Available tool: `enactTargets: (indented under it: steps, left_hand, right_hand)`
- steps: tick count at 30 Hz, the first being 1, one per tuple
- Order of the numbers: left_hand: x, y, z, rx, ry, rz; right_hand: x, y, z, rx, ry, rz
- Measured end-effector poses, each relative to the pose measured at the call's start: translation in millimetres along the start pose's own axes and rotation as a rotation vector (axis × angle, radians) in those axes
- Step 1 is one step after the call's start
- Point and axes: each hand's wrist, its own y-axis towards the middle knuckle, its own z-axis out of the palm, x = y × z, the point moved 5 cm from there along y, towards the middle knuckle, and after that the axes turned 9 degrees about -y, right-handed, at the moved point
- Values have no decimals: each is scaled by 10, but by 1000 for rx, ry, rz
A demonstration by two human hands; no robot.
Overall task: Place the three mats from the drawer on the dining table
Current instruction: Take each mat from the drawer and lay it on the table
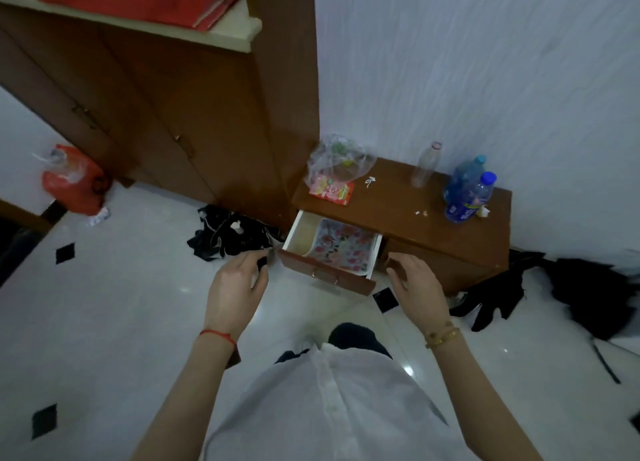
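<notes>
A small wooden drawer (301, 233) of a low brown cabinet (408, 214) stands pulled out. Inside it lies a floral mat (343, 247) with pink and red flowers on a pale ground; how many mats are stacked there I cannot tell. My left hand (235, 284) hovers left of the drawer front, fingers apart and empty. My right hand (414, 284) hovers right of the drawer, fingers curled loosely, holding nothing. Neither hand touches the drawer or the mat. No dining table is in view.
On the cabinet top sit a clear plastic bag (337, 159) over a snack packet, an empty clear bottle (426, 164) and blue-capped bottles (469, 190). Dark clothes (228, 233) lie on the white tiled floor left and right of the cabinet. A tall brown wardrobe (194, 114) rises behind; a red bag (74, 181) sits far left.
</notes>
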Motion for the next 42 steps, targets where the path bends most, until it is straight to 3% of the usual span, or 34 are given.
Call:
enactTargets:
  steps: [8, 19, 33, 42]
  left_hand:
    - [295, 1398, 456, 133, -86, 133]
    - [848, 2359, 1554, 318, -100, 74]
    - [2309, 2553, 3866, 579, -69, -41]
    - [3015, 2359, 4868, 784, 99, -306]
  right_hand:
    - [-132, 735, 379, 35, -9, 184]
    - [-632, 1588, 1145, 66, 4, 451]
    - [-1802, 1924, 3196, 103, -50, 617]
    - [-2050, 1628, 3851, 16, 0, 574]
